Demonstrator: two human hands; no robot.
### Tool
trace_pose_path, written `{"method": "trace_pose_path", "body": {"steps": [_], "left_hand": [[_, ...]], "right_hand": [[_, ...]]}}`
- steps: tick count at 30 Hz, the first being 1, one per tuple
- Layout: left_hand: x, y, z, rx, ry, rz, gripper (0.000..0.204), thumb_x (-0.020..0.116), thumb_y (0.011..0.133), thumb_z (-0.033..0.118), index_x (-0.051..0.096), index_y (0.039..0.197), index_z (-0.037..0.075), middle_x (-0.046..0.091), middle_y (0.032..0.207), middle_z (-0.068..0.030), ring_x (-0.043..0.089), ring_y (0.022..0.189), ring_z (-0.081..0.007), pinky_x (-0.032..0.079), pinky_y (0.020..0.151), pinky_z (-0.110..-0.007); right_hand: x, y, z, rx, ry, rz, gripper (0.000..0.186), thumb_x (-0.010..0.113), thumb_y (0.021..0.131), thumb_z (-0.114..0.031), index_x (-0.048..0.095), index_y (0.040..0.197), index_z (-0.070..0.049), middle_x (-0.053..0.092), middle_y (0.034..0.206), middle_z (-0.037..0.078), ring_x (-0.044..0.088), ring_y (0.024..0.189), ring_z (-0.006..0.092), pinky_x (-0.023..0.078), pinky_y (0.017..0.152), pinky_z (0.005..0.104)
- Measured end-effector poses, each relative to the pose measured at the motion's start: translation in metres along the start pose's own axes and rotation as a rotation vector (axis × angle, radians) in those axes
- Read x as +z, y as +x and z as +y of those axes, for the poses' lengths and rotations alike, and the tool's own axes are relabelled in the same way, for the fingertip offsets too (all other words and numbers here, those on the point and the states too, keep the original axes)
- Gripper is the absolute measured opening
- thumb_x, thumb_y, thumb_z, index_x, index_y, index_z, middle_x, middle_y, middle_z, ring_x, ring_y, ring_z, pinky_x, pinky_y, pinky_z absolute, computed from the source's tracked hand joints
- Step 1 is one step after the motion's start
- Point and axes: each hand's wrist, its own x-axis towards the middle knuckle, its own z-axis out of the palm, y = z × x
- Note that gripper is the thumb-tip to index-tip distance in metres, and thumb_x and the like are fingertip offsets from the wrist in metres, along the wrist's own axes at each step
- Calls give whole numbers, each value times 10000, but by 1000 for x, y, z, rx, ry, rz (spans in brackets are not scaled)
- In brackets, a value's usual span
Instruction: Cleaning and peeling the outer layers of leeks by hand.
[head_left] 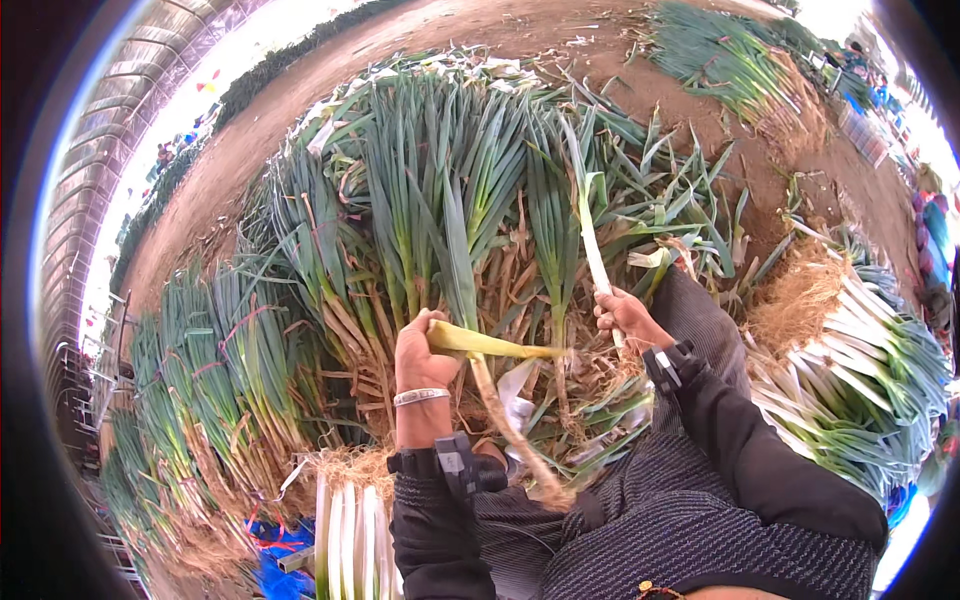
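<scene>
My left hand is closed on a yellowish leaf that points right across my body, with a dry, brownish strip hanging just beside it. In my right hand is a trimmed green onion, its pale stalk upright with green leaves at the top. A heap of untrimmed green onions with dry tan lower leaves lies directly before me, and loose peelings lie around my legs.
Tied bundles stand at the left. Peeled white bundles lie at lower left and right, near blue plastic. Another pile rests on the dirt ground behind. A curved greenhouse frame runs along the left.
</scene>
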Motion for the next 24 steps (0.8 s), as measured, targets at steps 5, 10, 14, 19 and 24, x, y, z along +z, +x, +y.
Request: {"method": "trace_pose_path", "body": {"steps": [5,10,14,19,24], "left_hand": [[28,-11,-28,147,459,111,348,648,878,300,561,1145,94,572,1060,-28,538,921,-165,389,702,-332],[43,-22,-30,70,279,-312,405,545,970,296,484,1308,82,596,1218,-69,568,1046,-170,442,723,-319],[56,-34,-25,173,282,-407,459,440,1010,416,473,1324,83,619,1211,-95,615,1025,-206,475,775,-332],[51,-40,-1,317,116,-539,408,406,1023,399,498,1289,103,624,1202,-117,641,1007,-246,521,811,-356],[41,-36,-4,377,99,-434,431,425,1017,402,446,1339,116,545,1259,-110,563,1129,-265,479,895,-420]], "right_hand": [[61,-67,-34,-104,89,-240,399,514,996,-188,419,1377,-116,506,799,-9,453,566,46,432,503,212],[90,-114,-30,-174,-41,-438,531,524,982,-199,314,1453,-71,548,839,14,537,615,72,471,533,223],[97,-126,-6,-70,-138,-686,508,616,939,-264,428,1366,-62,593,868,9,593,716,118,511,655,291],[98,-97,24,95,-510,-858,600,606,922,-93,340,1459,-55,583,1084,8,557,1007,89,472,875,287],[135,-72,27,-299,-787,-338,583,586,905,-42,338,1432,-54,570,1052,34,554,969,94,485,815,285]]}}
